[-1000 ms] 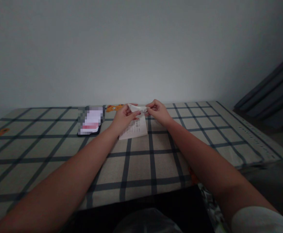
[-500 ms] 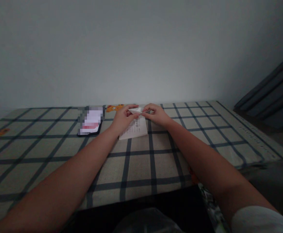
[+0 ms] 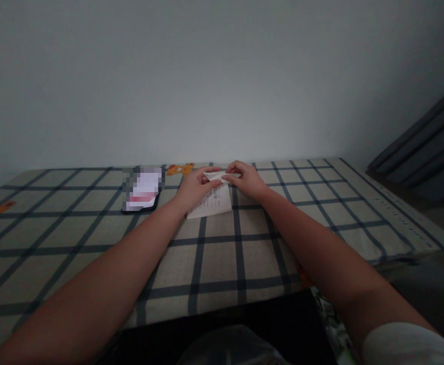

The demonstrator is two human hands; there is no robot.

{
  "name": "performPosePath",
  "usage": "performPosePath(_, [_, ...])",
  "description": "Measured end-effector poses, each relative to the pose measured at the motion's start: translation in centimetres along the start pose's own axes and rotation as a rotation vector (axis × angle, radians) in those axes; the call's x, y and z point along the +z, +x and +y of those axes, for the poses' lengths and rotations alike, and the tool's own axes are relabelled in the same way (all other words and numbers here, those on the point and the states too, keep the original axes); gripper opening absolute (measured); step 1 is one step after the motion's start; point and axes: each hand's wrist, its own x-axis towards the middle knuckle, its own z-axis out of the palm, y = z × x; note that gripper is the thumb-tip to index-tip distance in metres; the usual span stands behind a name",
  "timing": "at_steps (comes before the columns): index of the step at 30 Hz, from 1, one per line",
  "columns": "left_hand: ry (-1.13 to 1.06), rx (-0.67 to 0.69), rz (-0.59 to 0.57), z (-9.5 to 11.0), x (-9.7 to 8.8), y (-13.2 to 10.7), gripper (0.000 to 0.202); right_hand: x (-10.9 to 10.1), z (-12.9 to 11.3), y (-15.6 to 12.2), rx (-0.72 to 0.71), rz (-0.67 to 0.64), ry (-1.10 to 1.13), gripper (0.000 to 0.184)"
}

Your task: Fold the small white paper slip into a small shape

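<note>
Near the far side of the table, my left hand [image 3: 196, 188] and my right hand [image 3: 245, 180] pinch a small folded piece of white paper [image 3: 214, 177] between fingers and thumbs. The two thumbs almost meet at its lower edge, and its right tip shows past my right thumb. Beneath the hands lies a flat sheet of printed paper [image 3: 216, 204] with dark characters. My left hand and wrist cover its left part. Whether the folded piece is joined to the sheet I cannot tell.
A phone [image 3: 142, 190] with a lit, pixelated screen lies to the left of my hands. The checked tablecloth [image 3: 222, 258] carries printed bears [image 3: 180, 169]. Behind the table rises a pale wall [image 3: 222, 81]. A dark curtain [image 3: 427, 147] hangs at the right.
The folded paper has changed its tilt between my fingers, and its right tip now shows beyond my right thumb. My left fingers have shifted slightly. Phone and printed sheet stay in place.
</note>
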Motion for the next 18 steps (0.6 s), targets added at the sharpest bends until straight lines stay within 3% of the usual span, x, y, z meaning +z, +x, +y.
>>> performPosePath(4, [-0.039, -0.024, 0.001, 0.2, 0.0, 0.0, 0.054, 0.2, 0.1, -0.1, 0.061, -0.008, 0.077, 0.027])
performPosePath(12, [-0.084, -0.053, 0.117, 0.5, -0.1, -0.2, 0.053, 0.2, -0.6, -0.2, 0.077, -0.041, 0.133, 0.022])
performPosePath(15, [-0.234, -0.105, 0.074, 0.3, 0.2, -0.1, 0.056, 0.2, -0.9, -0.1, 0.117, -0.044, 0.194, 0.021])
performPosePath(18, [-0.254, -0.174, 0.008, -0.2, 0.4, 0.1, 0.041, 0.2, -0.9, 0.0, 0.172, -0.031, 0.257, 0.022])
